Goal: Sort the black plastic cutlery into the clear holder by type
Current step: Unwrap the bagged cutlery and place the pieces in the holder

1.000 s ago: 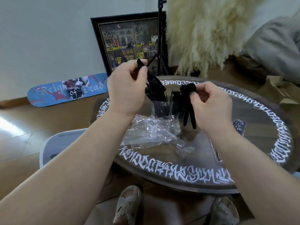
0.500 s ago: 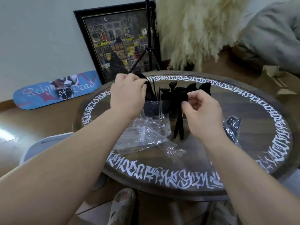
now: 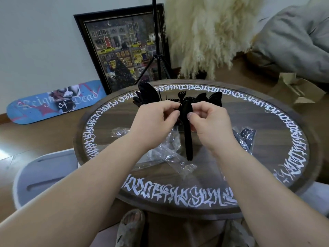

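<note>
Black cutlery bunch (image 3: 187, 120), count unclear, pinched by both left hand (image 3: 153, 122) and right hand (image 3: 209, 123) over one table (image 3: 267, 132).

I see my two hands, my left hand (image 3: 153, 122) and my right hand (image 3: 208, 125). Together they pinch one small bunch of black cutlery (image 3: 187, 125); I cannot count the pieces in it. There is one round table (image 3: 267, 139). On it stands one clear holder (image 3: 179, 124), mostly hidden, with many black pieces sticking up, too many to count. One fork (image 3: 182, 95) pokes out on top. I count two plastic bags: one empty clear bag (image 3: 170, 154) and one bag with dark things inside (image 3: 247, 138). There is one skateboard (image 3: 55, 101), one framed picture (image 3: 122, 49), one tripod (image 3: 156, 56) and one cardboard box (image 3: 293, 88).
</note>
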Motion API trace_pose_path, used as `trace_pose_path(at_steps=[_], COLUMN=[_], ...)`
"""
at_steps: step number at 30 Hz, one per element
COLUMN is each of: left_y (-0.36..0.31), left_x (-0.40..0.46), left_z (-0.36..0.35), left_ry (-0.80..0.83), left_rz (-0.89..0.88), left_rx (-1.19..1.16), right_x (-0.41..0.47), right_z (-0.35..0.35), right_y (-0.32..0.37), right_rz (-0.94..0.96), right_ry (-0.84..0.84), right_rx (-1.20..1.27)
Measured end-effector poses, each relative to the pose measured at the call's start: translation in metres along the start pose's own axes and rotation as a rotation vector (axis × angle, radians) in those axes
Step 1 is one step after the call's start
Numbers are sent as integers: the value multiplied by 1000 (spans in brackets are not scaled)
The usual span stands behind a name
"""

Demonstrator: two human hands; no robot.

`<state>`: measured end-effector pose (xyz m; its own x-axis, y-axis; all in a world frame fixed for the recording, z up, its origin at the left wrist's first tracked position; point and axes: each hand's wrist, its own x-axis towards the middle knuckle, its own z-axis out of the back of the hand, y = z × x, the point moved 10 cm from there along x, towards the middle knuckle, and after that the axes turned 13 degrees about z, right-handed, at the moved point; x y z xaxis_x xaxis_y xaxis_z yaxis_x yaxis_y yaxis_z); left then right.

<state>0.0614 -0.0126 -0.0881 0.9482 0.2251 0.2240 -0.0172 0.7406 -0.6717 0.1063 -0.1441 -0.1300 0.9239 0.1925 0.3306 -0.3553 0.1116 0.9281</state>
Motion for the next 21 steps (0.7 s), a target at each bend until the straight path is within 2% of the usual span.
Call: trace_pose_path(at_steps=[3, 9, 11, 14, 16, 21], left_y=[-7, -18, -24, -37, -44, -51], left_x=[2, 9, 14, 23, 28, 40], left_z=[-2, 4, 19, 60, 79, 78], left_ry=[72, 115, 14, -274, -402, -491], left_rz=[16, 38, 12, -63, -112, -207], left_rx=[-59, -61, -25, -3, -24, 61], right_x=[0, 0, 1, 2, 2, 0], right_z=[5, 4, 11, 28, 35, 43], right_y=[-1, 0, 0, 1, 5, 9], right_rz=[-8, -39, -35, -31, -17, 18], right_ry=[-13, -5, -46, -136, -162, -192], right_rx=[13, 158, 180, 143, 108, 43])
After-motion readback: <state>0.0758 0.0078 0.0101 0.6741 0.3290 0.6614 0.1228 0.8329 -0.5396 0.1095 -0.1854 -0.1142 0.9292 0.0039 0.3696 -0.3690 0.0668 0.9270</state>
